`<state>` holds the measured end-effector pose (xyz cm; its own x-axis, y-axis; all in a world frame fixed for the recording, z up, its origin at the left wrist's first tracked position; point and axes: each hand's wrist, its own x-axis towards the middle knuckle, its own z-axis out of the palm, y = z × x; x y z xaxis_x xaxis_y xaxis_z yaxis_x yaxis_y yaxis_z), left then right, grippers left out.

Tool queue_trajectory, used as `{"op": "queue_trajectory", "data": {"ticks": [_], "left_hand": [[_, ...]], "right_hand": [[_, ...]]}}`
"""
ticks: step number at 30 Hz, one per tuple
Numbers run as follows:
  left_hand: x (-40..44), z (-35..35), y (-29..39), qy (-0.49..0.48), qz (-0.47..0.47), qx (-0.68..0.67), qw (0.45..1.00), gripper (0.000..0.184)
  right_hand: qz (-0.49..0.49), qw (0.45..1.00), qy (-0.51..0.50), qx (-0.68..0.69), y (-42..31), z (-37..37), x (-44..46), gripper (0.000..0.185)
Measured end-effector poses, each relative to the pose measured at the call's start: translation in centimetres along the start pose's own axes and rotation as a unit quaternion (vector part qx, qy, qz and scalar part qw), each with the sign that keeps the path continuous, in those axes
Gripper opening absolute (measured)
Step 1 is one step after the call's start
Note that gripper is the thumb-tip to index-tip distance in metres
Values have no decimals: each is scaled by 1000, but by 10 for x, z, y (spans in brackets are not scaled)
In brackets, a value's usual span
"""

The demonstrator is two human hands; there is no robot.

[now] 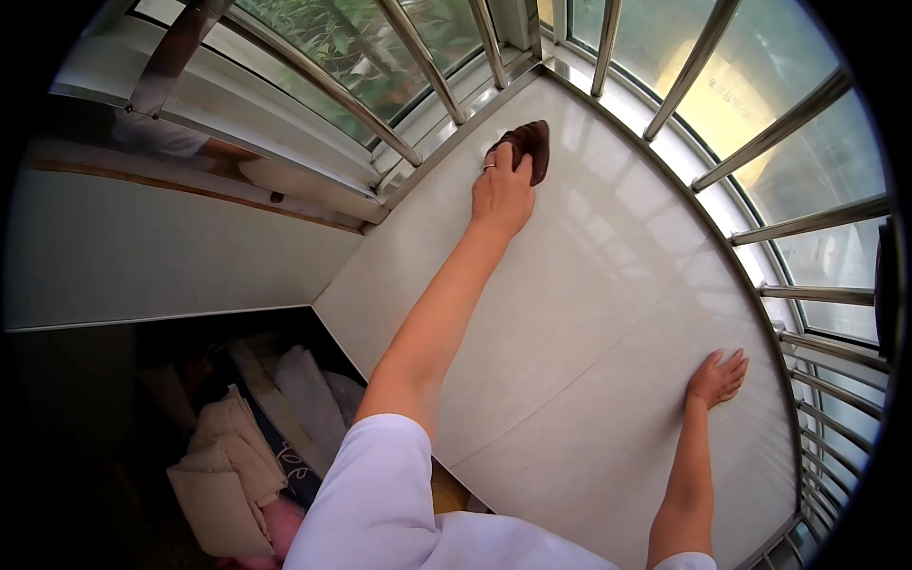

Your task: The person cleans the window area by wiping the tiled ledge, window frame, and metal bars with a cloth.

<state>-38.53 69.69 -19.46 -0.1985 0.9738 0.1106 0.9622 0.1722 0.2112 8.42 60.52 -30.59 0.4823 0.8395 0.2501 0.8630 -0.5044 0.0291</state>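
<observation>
left hand (504,195): fingers bent and clamped over a dark brown crumpled cloth (538,150), pressing it on the slab. ring on one finger. arm stretched far forward, palm side down.

cloth: on the glossy pale slab (570,313), toward its far corner, apart from the bars on both sides. part of it sticks out past the fingertips, folded, with a pointed end.

right hand (717,379): holds nothing visible, fingers slightly apart, resting on the slab near its curved right edge. well apart from the cloth and from the left hand.

slab: thin dark seam runs across it, between the two hands. window light reflects off the surface. shiny round metal bars (790,130) line the curved right side, glass behind them, a blurry yellow shape (727,114) beyond the glass. left window (366,57) also has bars in front, green leaves (380,47) outside.

lower left: dark open compartment (104,408) beside the slab. inside: folded beige fabric (220,465), whitish bundle (309,385), dark blue item with white looping lines (297,465), pink fabric (282,522). deeper contents too dark to tell.

white short-sleeved top (370,494) at the bottom.
</observation>
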Motion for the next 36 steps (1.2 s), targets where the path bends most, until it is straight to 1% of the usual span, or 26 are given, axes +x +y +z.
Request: {"op": "queue_trajectory", "data": {"ticks": [1, 2, 3, 4, 5, 7, 8, 9, 11, 12, 13, 15, 16, 17, 18, 19, 21, 23, 25, 26, 27, 29, 30, 32, 34, 36], "left_hand": [[12, 45, 4, 44, 85, 5, 995, 48], [18, 77, 22, 3, 100, -4, 995, 56], [18, 84, 49, -16, 82, 14, 996, 60], [17, 78, 70, -40, 94, -56, 993, 63], [16, 74, 87, -60, 137, -71, 986, 61], [23, 81, 104, -68, 217, -52, 972, 60], [28, 85, 110, -89, 195, -21, 976, 58], [34, 89, 109, -90, 197, -27, 976, 58], [60, 96, 98, -80, 166, -31, 982, 56], [74, 89, 88, -95, 136, -13, 986, 56], [84, 86, 74, -80, 109, -16, 991, 56], [103, 89, 41, -33, 22, 14, 999, 58], [110, 86, 23, -27, -15, 14, 999, 58], [116, 86, 6, -22, -30, 34, 999, 59], [122, 89, -10, 0, -10, 16, 1000, 57], [124, 90, -15, -3, -3, 26, 1000, 56], [131, 89, -8, -11, -24, 52, 998, 54], [142, 91, 10, -17, -72, 55, 996, 51], [141, 104, 25, 18, -91, 60, 994, 50], [131, 112, 39, 14, -79, 54, 995, 50], [112, 115, 57, 27, -43, 50, 997, 50], [69, 115, 100, 46, 48, 40, 997, 51], [47, 118, 125, 42, 95, 11, 995, 53], [9, 119, 181, 4, 155, -55, 986, 53], [-21, 121, 228, -34, 184, -96, 978, 54], [-50, 125, 255, -57, 276, -158, 946, 54]], "right_hand": [[-2, 1000, 3, 2, 0, -1, -1, 54], [-3, 1000, 7, -1, -2, -2, 1, 54], [-4, 1000, -2, -1, -3, -5, 2, 54], [-4, 1000, -13, -3, -2, -7, 1, 54], [-3, 1000, -12, -9, -1, -8, -1, 54], [-15, 1000, -8, 9, -1, -9, 1, 54], [-13, 1000, -4, 4, -2, -10, 2, 54], [-13, 1000, -8, 8, -2, -12, 1, 54], [-13, 1000, -10, 9, -5, -14, 1, 54], [-17, 1000, -9, 14, -5, -15, 0, 54], [-20, 1000, -9, 20, -5, -16, 0, 54], [-16, 1000, -13, 16, -7, -20, -1, 54], [-14, 1000, -19, 20, -8, -21, -1, 54], [-4, 1000, -17, 14, -8, -19, -1, 54], [-15, 1000, -15, 23, -7, -17, -1, 55], [-25, 999, -12, 30, -6, -17, -2, 55], [-26, 999, -14, 43, -9, -21, -2, 56], [-13, 998, -23, 58, -12, -26, -1, 57], [6, 998, -41, 54, -16, -29, -2, 57], [8, 997, -42, 60, -15, -28, -2, 59], [20, 997, -39, 56, -16, -27, -1, 59], [16, 997, -47, 54, -16, -28, -2, 60], [21, 997, -52, 62, -17, -29, -2, 60], [27, 996, -50, 62, -16, -29, -2, 60], [26, 996, -49, 68, -16, -28, -2, 60], [30, 996, -44, 67, -15, -27, -3, 60]]}}
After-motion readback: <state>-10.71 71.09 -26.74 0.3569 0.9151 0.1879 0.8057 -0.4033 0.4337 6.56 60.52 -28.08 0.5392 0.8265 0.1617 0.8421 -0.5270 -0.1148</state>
